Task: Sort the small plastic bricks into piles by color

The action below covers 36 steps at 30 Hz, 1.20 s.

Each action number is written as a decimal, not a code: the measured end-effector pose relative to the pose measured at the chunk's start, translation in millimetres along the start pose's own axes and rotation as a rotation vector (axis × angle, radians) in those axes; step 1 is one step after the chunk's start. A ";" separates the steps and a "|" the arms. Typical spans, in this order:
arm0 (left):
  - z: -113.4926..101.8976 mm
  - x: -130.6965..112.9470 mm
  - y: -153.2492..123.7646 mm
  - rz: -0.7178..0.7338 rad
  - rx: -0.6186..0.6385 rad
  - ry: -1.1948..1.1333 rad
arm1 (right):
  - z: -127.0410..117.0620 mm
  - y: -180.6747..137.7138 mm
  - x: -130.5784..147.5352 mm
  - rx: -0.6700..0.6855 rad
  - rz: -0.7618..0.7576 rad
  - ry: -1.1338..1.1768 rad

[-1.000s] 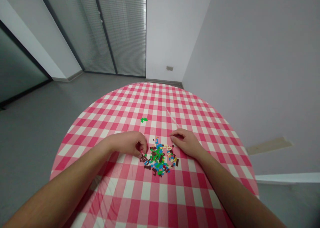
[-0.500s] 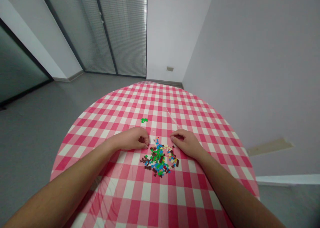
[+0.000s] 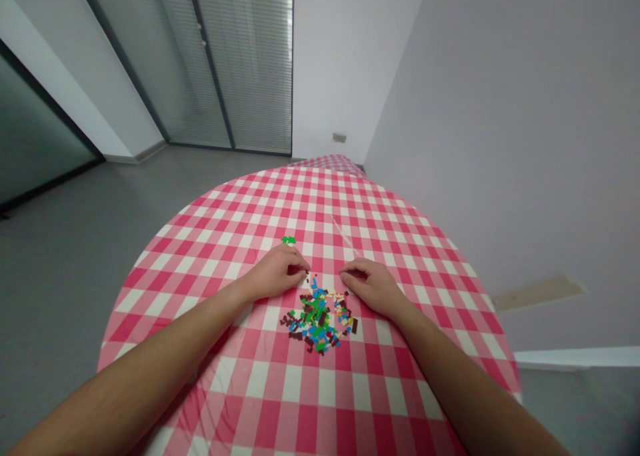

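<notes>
A loose pile of tiny building bricks in brown, green, blue, yellow, red and cream lies on the tablecloth between my forearms. My left hand is at the pile's far left edge, thumb and forefinger closed around a small dark brown brick at the fingertips. Just beyond that hand sits a small group of green bricks. On the far right side of the pile, my right hand rests on the cloth with curled fingers, thumb close to the forefinger. Whatever its fingertips may hold is too small to make out.
The round table wears a red-and-white checked cloth under a clear, creased cover. Beyond it are a glass partition with blinds and a wall socket. A pale wall runs along the right side.
My left hand has moved forward and to the right, from the pile's left side to its far edge, with a small brown brick now visible at its fingertips. My right hand has stayed still.
</notes>
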<state>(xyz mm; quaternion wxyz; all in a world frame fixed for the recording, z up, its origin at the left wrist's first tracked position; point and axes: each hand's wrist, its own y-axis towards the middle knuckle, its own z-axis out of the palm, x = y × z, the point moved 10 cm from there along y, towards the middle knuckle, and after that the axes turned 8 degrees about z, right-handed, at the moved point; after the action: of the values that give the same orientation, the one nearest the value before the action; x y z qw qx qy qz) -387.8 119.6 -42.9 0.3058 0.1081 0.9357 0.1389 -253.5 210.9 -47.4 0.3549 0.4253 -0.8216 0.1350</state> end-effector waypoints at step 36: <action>-0.8 20.7 -5.7 -0.048 -0.087 -0.033 | 62.5 42.1 48.6 0.200 -0.096 -0.212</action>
<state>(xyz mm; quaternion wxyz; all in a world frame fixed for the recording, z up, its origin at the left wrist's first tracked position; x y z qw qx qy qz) -405.3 120.0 -55.3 0.3287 0.0744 0.9259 0.1706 -335.0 174.3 -54.5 0.2280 0.5094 -0.8155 0.1534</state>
